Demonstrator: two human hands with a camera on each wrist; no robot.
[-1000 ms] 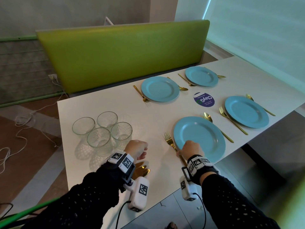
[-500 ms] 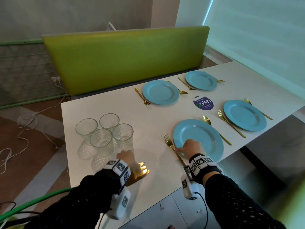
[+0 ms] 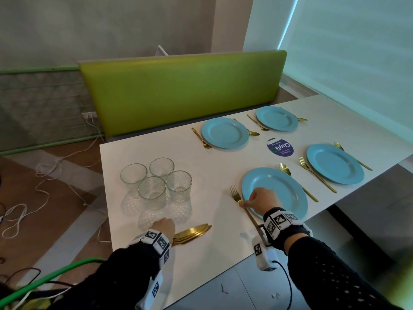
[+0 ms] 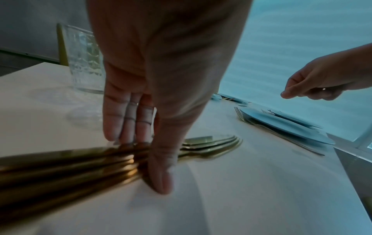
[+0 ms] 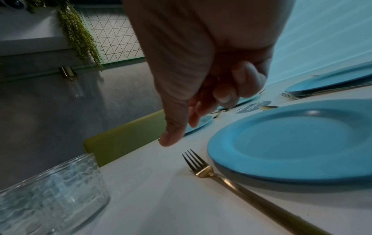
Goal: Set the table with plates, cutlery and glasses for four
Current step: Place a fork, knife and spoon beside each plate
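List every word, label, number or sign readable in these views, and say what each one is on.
"ClayGo": on the round dark blue sticker on the white table, between the blue plates; it reads rotated in the head view.
Smaller lines on that sticker: too small to read.
Wristbands: black-and-white square marker patterns only, no words.
Glasses and gold cutlery: no text visible.
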